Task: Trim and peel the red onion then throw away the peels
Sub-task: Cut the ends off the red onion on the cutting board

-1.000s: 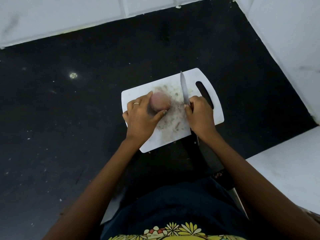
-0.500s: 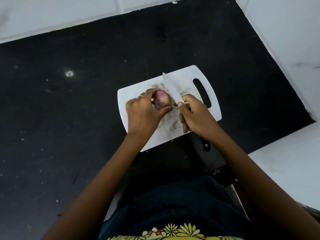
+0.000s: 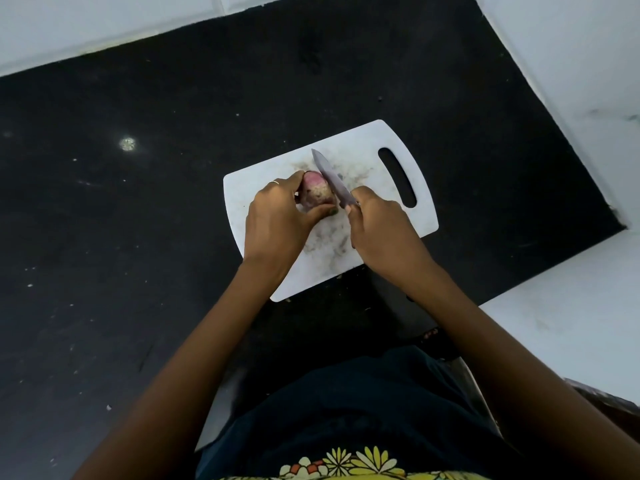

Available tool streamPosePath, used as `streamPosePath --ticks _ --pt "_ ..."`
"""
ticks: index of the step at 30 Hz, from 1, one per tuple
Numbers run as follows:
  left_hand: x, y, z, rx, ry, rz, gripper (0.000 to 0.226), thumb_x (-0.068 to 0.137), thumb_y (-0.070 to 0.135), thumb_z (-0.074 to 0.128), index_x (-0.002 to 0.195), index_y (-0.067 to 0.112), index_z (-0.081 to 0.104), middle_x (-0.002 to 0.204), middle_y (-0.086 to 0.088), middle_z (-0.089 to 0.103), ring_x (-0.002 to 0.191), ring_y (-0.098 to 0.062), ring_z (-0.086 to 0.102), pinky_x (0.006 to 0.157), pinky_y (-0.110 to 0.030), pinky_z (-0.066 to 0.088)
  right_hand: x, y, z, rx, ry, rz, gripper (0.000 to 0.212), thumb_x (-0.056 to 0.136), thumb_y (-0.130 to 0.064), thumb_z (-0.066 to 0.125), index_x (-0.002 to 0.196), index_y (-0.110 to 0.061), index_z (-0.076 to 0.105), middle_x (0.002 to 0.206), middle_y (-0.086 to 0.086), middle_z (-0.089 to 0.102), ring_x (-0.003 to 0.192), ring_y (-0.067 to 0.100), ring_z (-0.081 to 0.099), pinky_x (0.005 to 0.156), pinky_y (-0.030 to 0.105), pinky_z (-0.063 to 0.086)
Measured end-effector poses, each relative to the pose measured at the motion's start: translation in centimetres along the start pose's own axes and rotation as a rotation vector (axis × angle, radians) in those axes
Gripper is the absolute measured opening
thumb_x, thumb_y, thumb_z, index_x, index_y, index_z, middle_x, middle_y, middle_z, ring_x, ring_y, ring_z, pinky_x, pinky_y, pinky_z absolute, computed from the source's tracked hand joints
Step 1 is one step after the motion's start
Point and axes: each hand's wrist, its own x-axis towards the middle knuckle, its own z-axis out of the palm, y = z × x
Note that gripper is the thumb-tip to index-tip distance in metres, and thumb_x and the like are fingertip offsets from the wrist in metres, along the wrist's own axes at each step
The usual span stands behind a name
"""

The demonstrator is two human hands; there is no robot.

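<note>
White plastic cutting board near the black worktop's front edge carries the round red onion, clamped by the left hand so the right hand, fingers closed around the steel knife, can trim its exposed end.

onion: red-purple, small, rounded; pale dull patch on the near face, brighter pink-red on the far side
state: whole, skin on; no loose peels to be told apart
pose: lying on its side, one end turned to the right; whether it rests on the surface or is lifted cannot be told
place: over the middle of a white board, left of its handle slot
</note>
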Motion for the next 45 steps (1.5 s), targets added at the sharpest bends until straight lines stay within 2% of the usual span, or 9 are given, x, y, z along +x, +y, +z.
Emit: streamPosePath --ticks 7,11,14,20,26,31,37,41,45 --pt "0.4 0.1 -0.1 0.103 -0.024 0.033 0.055 0.073 0.052 0.072 0.115 0.017 0.063 0.096 -0.009 0.07 0.089 -0.024 0.065 0.075 -0.042 0.052 0.4 -1.0 -0.2 -0.127 -0.056 0.045 0.018 0.096 -0.01 0.038 0.11 -0.001 0.046 0.105 0.02 0.06 0.093 0.036 0.058 0.066 0.036 0.036" --pt "0.9 0.3 -0.3 0.171 -0.052 0.054 0.057 0.075 0.055 0.069 0.116 0.016 0.063 0.095 -0.011 0.069 0.088 -0.027 0.063 0.07 -0.04 0.05 0.6 -1.8 -0.8 -0.167 -0.083 0.076 0.023 0.093 -0.008 0.041 0.114 -0.001 0.045 0.112 0.02 0.057 0.1 0.037 0.056 0.068 0.035 0.034" --pt "0.9 0.4 -0.4 0.214 -0.055 0.073 0.056 0.076 0.053 0.069 0.114 0.014 0.063 0.093 -0.013 0.067 0.085 -0.029 0.06 0.062 -0.034 0.039 0.7 -2.0 -1.2 -0.162 -0.117 0.095 0.025 0.094 -0.009 0.04 0.116 0.0 0.046 0.115 0.02 0.057 0.101 0.036 0.056 0.069 0.034 0.034" --pt "1.1 0.7 -0.6 0.243 -0.06 0.094 0.058 0.077 0.053 0.068 0.115 0.009 0.062 0.093 -0.015 0.066 0.083 -0.029 0.058 0.062 -0.031 0.029 0.6 -2.3 -1.7 -0.171 -0.165 0.121 0.027 0.094 -0.011 0.041 0.119 -0.002 0.046 0.115 0.018 0.056 0.101 0.032 0.056 0.07 0.034 0.035" --pt "1.8 0.8 -0.7 0.258 -0.08 0.13 0.059 0.076 0.054 0.069 0.112 0.008 0.064 0.091 -0.015 0.066 0.081 -0.029 0.058 0.061 -0.032 0.031 1.3 -2.4 -1.7 -0.184 -0.195 0.117 0.029 0.094 -0.013 0.041 0.12 -0.002 0.044 0.117 0.019 0.055 0.102 0.033 0.055 0.07 0.034 0.035" --pt "2.1 0.5 -0.9 0.276 -0.092 0.11 0.059 0.074 0.057 0.069 0.107 0.008 0.066 0.083 -0.013 0.066 0.073 -0.024 0.055 0.059 -0.033 0.031 0.0 -1.9 -1.6 -0.163 -0.208 0.137 0.026 0.091 -0.007 0.038 0.116 -0.002 0.044 0.114 0.02 0.056 0.101 0.035 0.056 0.07 0.037 0.037" --pt "2.2 0.4 -1.0 0.252 -0.092 0.117 0.058 0.074 0.058 0.069 0.104 0.008 0.068 0.08 -0.014 0.067 0.071 -0.027 0.058 0.058 -0.035 0.037 1.2 -2.8 -1.2 -0.208 -0.203 0.093 0.032 0.093 -0.008 0.041 0.123 -0.002 0.039 0.117 0.021 0.055 0.104 0.036 0.056 0.071 0.036 0.037" --pt "2.2 0.5 -1.2 0.204 -0.103 0.079 0.056 0.072 0.057 0.072 0.103 0.01 0.07 0.079 -0.011 0.07 0.073 -0.026 0.062 0.06 -0.037 0.046 0.5 -2.4 -1.4 -0.214 -0.215 0.077 0.027 0.092 -0.006 0.038 0.119 -0.003 0.041 0.111 0.019 0.055 0.091 0.032 0.053 0.068 0.036 0.035" --pt "2.2 0.7 -1.3 0.225 -0.115 0.091 0.054 0.074 0.054 0.071 0.097 0.005 0.068 0.077 -0.013 0.067 0.071 -0.027 0.059 0.059 -0.036 0.041 0.3 -2.5 -1.0 -0.217 -0.196 0.093 0.028 0.092 -0.006 0.039 0.119 -0.003 0.04 0.105 0.016 0.053 0.081 0.025 0.044 0.068 0.035 0.034"
